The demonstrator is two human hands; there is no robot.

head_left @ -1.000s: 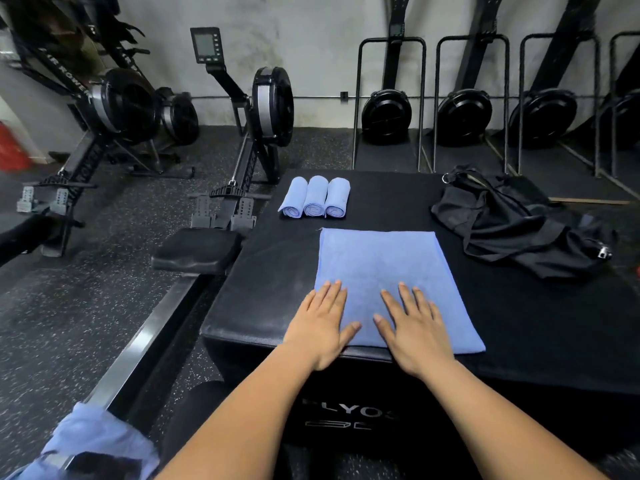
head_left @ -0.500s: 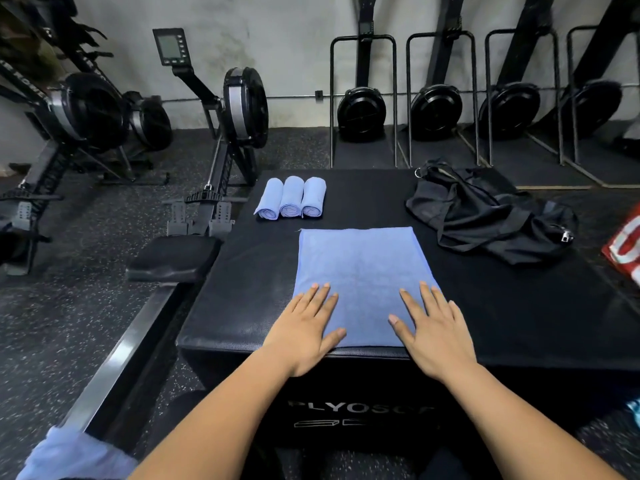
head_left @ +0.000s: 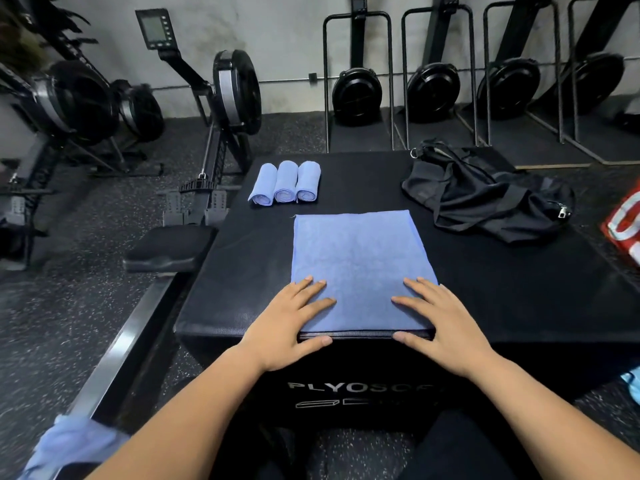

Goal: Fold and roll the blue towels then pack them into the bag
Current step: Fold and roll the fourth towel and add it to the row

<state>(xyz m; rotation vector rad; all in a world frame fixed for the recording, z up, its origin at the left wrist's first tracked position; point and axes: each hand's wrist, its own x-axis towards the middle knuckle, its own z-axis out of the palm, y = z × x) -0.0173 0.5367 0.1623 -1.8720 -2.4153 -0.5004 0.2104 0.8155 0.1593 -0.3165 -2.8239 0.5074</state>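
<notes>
A folded blue towel (head_left: 358, 265) lies flat on the black plyo box (head_left: 519, 299), its near edge at the box's front rim. My left hand (head_left: 291, 323) lies on the towel's near left corner, fingers straight on top and thumb under the rim. My right hand (head_left: 443, 323) lies the same way on the near right corner. Three rolled blue towels (head_left: 285, 181) sit side by side at the box's far left. A crumpled black bag (head_left: 485, 192) lies at the far right of the box.
Rowing machines (head_left: 221, 98) stand to the left and along the back wall. A black padded seat (head_left: 169, 247) sits beside the box's left side. More blue cloth (head_left: 72, 445) lies at the lower left. A red and white object (head_left: 623, 226) is at the right edge.
Both hands slid back toward me and apart, from the middle of the towel's near part to its two near corners. The towel now sits squarer to the box front.
</notes>
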